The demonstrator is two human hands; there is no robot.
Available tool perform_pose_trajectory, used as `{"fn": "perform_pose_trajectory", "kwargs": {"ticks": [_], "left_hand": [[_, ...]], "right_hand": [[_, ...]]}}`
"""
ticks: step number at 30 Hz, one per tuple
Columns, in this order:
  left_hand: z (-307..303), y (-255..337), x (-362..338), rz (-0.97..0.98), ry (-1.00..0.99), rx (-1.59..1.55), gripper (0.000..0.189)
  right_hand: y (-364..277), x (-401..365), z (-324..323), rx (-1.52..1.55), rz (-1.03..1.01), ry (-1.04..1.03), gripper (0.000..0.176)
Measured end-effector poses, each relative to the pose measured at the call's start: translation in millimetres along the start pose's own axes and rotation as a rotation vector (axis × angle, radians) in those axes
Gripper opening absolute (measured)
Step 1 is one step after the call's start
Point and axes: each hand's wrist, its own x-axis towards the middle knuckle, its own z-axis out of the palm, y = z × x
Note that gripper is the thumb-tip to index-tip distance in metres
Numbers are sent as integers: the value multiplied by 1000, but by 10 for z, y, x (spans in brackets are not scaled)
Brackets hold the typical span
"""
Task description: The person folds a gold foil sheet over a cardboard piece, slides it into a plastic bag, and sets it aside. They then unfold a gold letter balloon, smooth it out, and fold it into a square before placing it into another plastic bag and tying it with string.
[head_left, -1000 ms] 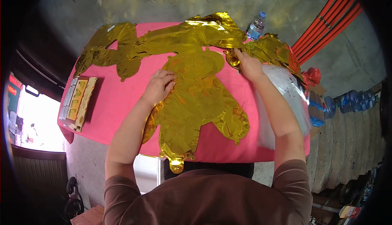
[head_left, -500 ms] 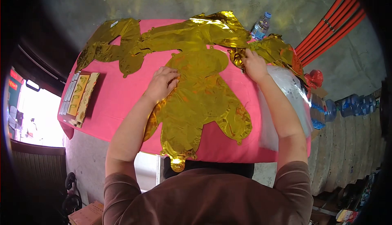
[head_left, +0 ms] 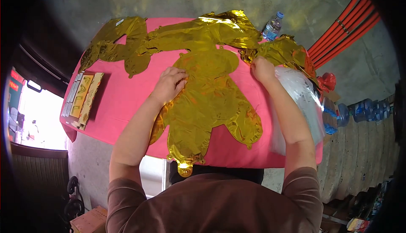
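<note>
While the left hand (head_left: 171, 83) rests at the flat foil (head_left: 198, 106), perhaps steadying it, the right hand (head_left: 263, 69) curls beside crumpled foil (head_left: 248, 56) — whether either grip pinches, one cannot tell.

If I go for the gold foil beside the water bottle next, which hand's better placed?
Likely your right hand: it's close by that gold foil, whereas your left hand is farther off, at the large flat foil's left edge.

Gold foil (head_left: 198, 106), plain pink cloth (head_left: 118, 106)
</note>
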Motion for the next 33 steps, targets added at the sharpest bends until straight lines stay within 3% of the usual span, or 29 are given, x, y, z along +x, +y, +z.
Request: {"fn": "perform_pose_trajectory", "kwargs": {"ticks": [2, 4, 8, 10, 14, 17, 19, 20, 22, 24, 26, 33], "left_hand": [[7, -6, -6, -7, 0, -4, 25], [7, -5, 0, -11, 3, -8, 25], [6, -8, -1, -14, -7, -1, 25], [5, -1, -4, -21, -10, 0, 25], [0, 7, -3, -17, -5, -11, 25], [0, 4, -1, -18, -3, -16, 25], [0, 5, -7, -16, -1, -15, 25], [-5, 6, -7, -13, -3, -14, 25], [-4, 11, -1, -6, -3, -16, 25], [2, 1, -2, -1, 7, -12, 24], [14, -8, 2, 11, 21, -22, 23], [4, 16, 1, -10, 25, -35, 22]], "right_hand": [[68, 29, 18, 112, 44, 60, 12], [183, 98, 28, 463, 261, -86, 8], [372, 171, 169, 727, 323, -62, 17], [384, 172, 98, 1187, 503, -219, 23], [440, 226, -16, 1142, 544, -178, 23], [496, 233, -1, 995, 444, -19, 21], [464, 222, -27, 530, 198, 281, 19], [440, 199, -32, 530, 197, 283, 19], [271, 109, -194, 439, 246, 94, 32], [352, 147, -171, 407, 243, 94, 27], [463, 222, -288, 270, 299, -76, 23], [1528, 541, -1265, 195, 407, 122, 28]]}}
